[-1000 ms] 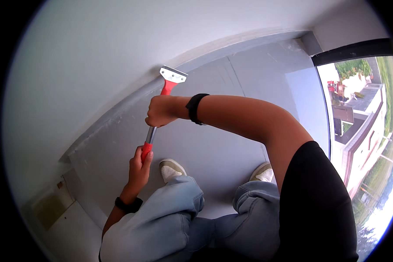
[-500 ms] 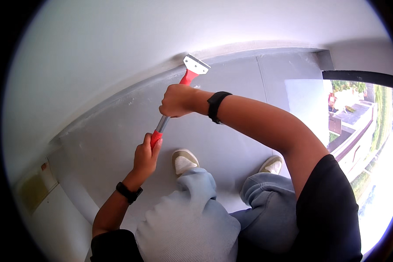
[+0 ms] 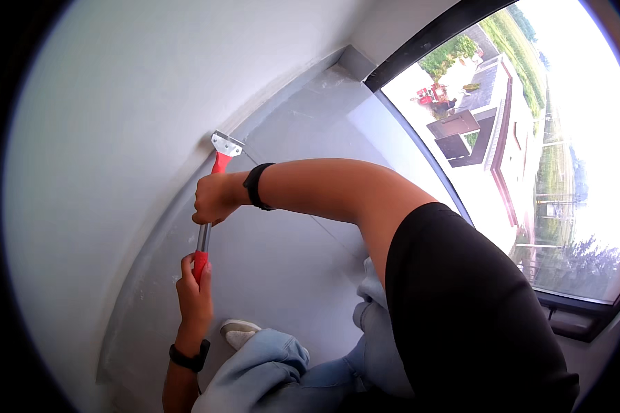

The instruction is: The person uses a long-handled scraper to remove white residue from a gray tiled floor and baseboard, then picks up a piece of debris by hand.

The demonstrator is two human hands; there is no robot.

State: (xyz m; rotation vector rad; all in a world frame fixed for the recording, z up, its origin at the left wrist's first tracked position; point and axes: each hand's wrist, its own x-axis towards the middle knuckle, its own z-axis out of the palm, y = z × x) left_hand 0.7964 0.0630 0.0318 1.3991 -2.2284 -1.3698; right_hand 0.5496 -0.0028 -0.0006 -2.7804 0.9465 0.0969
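Both my hands are closed round one long-handled scraper (image 3: 204, 238) with red grips, a grey metal shaft and a silver head. My right hand (image 3: 218, 198) wraps the upper part, just below the head. Lower down, my left hand (image 3: 195, 294) grips the red end of the handle. The scraper's wide blade (image 3: 227, 143) lies at the foot of the white wall (image 3: 131, 103), where it meets the grey floor (image 3: 275, 268). Whether the edge presses on wall or floor I cannot tell. A black band circles each wrist.
A large dark-framed window (image 3: 427, 43) fills the right side, with buildings and greenery outside. A grey baseboard block (image 3: 356, 62) stands in the far corner. My beige shoe (image 3: 240, 332) rests on the floor below my hands. Thin seams cross the floor.
My view has turned toward the right, so more of the window and corner shows. The scraper head sits at another spot along the wall's foot, still in both hands.
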